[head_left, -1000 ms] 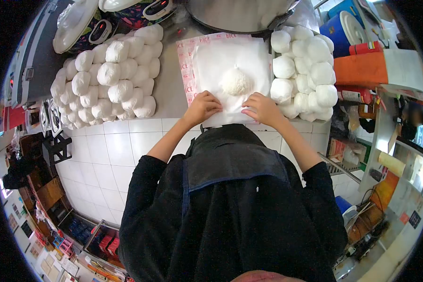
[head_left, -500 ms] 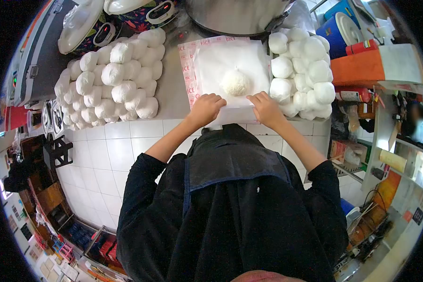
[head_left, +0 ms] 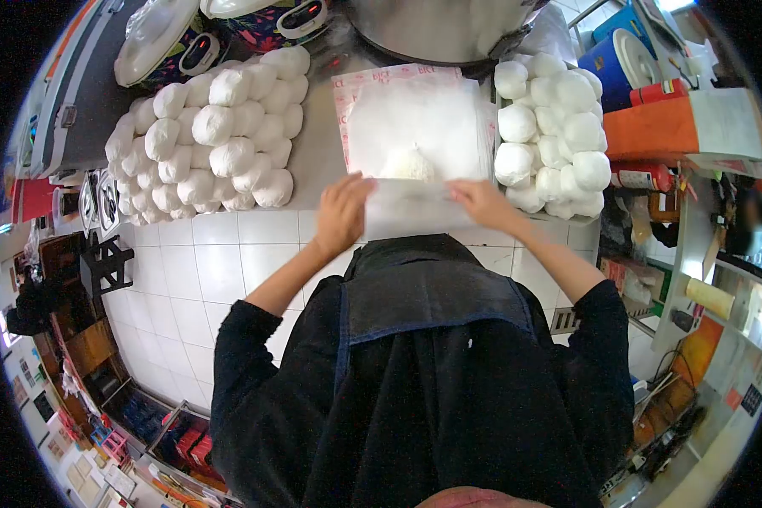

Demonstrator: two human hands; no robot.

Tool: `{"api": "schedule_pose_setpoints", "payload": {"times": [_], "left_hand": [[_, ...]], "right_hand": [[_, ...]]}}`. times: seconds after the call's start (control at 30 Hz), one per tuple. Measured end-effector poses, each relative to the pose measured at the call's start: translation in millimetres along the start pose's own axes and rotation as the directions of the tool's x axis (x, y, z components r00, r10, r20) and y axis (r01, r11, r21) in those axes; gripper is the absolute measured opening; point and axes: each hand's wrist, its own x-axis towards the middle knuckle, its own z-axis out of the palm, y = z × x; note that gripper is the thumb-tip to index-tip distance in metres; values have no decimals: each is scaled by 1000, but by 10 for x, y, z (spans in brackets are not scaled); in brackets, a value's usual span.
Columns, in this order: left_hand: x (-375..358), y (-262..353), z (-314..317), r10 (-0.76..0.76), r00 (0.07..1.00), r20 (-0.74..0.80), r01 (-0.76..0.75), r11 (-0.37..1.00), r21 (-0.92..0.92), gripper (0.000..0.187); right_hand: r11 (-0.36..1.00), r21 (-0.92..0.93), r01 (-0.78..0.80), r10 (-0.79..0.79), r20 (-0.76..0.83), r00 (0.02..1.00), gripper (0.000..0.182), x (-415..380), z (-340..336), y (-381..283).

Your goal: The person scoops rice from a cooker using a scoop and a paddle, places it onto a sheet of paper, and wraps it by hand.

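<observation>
A stack of thin white paper sheets (head_left: 415, 106) lies on a sheet with red print (head_left: 343, 110) in the middle of the metal counter. On it sits a mound of whitish food (head_left: 411, 162), its near part covered by a lifted, translucent sheet edge (head_left: 411, 207). My left hand (head_left: 345, 212) is at the left end of this raised edge, fingers pointing up and blurred. At the right end, my right hand (head_left: 480, 203) pinches the edge between thumb and fingers.
Stacked white wrapped balls stand at the left (head_left: 216, 127) and the right (head_left: 559, 140). Behind are patterned cookers (head_left: 262, 25) and a large metal pot (head_left: 440, 30). A blue bucket (head_left: 605, 72) and an orange box (head_left: 652, 131) are at the right.
The near edge of the top sheet has come up over the front of the mound. My hands have moved slightly apart, and the left fingers have straightened. The view has shifted a little.
</observation>
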Motion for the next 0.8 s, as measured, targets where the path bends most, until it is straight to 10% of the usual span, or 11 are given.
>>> {"api": "schedule_pose_setpoints", "payload": {"times": [0.03,0.13,0.2,0.27,0.33,0.37,0.43,0.63,0.77,0.8], "left_hand": [[-43,26,108,152,977,-152,-148,988,41,31],[201,459,287,435,868,240,-482,853,197,52],[329,535,532,-14,982,191,-39,962,271,70],[403,501,583,-61,980,190,7,962,274,71],[430,496,602,-119,975,189,64,959,278,73],[445,495,594,-108,976,187,51,956,288,71],[438,501,570,-108,976,187,47,952,302,70],[456,441,484,-62,996,70,40,959,281,60],[487,313,439,-48,998,38,37,967,252,58],[497,285,434,-37,999,15,34,980,197,60]], "right_hand": [[955,263,-134,134,17,991,26,135,-116,3],[942,141,-305,260,271,927,24,478,-380,153],[977,-95,-190,208,258,944,23,686,-430,195],[942,-331,-64,156,262,952,22,941,-444,189],[933,-353,-68,-8,-209,978,21,1264,-367,150],[933,-356,-57,-17,-202,979,21,1426,-334,255],[844,-497,204,-386,-297,874,26,1684,-250,367],[953,-301,-43,94,159,983,24,2001,-389,406],[968,-245,-48,102,212,972,23,1967,-460,264],[936,-338,100,-97,24,995,23,1862,-444,220]]}}
